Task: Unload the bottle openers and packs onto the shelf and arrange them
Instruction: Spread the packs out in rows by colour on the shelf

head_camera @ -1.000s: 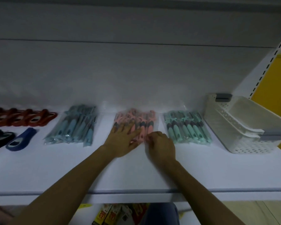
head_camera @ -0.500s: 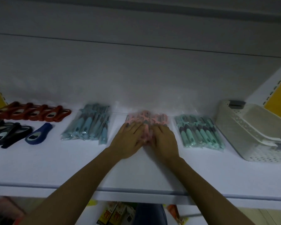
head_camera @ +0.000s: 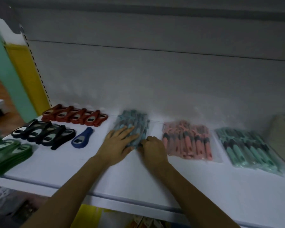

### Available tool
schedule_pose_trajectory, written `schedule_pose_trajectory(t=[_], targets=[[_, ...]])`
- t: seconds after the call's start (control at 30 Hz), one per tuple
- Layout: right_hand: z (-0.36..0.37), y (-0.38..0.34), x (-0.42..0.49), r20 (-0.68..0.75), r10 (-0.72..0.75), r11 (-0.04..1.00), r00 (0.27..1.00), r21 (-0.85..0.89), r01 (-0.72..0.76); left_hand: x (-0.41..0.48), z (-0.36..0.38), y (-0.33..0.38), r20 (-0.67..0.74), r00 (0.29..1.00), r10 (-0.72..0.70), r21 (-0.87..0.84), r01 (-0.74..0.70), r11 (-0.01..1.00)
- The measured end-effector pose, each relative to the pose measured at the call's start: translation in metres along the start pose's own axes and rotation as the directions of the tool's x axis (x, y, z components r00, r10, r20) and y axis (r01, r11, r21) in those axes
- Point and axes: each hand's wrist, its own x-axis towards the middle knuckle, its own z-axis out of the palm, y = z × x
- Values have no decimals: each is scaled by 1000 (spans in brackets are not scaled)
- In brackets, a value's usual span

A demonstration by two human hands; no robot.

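Three clear packs lie in a row on the white shelf: a blue pack, a pink pack and a teal pack. My left hand rests flat on the near left part of the blue pack, fingers straight. My right hand has its fingers curled at the pack's near right corner and seems to pinch it. Left of the packs lie loose bottle openers: a red row, a black group, a single blue one and a green stack.
A white basket shows at the far right edge. The shelf's upright, yellow and green, stands at the left. Below the shelf edge, coloured goods show on a lower level.
Both hands left the pink pack and moved left onto the blue pack. The view swung left, bringing the green openers and the left upright into sight.
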Motion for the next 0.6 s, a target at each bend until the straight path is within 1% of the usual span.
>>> schedule_pose_trajectory(t=[0.1,0.13,0.2,0.23,0.3,0.33,0.37,0.43,0.53,0.6], targets=[[7,-18,8,-17,58,986,998,159,-55,0,3,-7,-30,1000,-6,-37,5,999],[7,-21,8,-21,98,966,995,241,-90,-1,3,-11,-38,999,5,-50,-7,999],[7,-21,3,-84,200,898,976,414,-148,-3,3,-17,-70,997,23,-49,-26,998],[8,-19,1,-125,212,880,969,456,-134,-3,3,-20,-92,996,-1,-39,-3,999],[11,-15,-1,-134,102,893,986,450,-31,-3,6,-22,-76,989,-125,-45,122,991],[14,-15,-2,-105,42,888,994,460,11,-4,8,-23,-38,983,-179,-58,177,983],[15,-16,-1,-79,14,875,997,483,26,-3,11,-24,-13,980,-197,-71,196,978],[18,-16,1,-86,44,850,995,527,8,-3,12,-25,9,980,-199,-123,198,972],[18,-15,3,-122,114,832,986,554,-28,0,14,-28,-41,977,-209,-214,196,957],[16,-15,4,-126,113,831,985,555,-25,-1,14,-27,-65,972,-224,-255,201,946]])
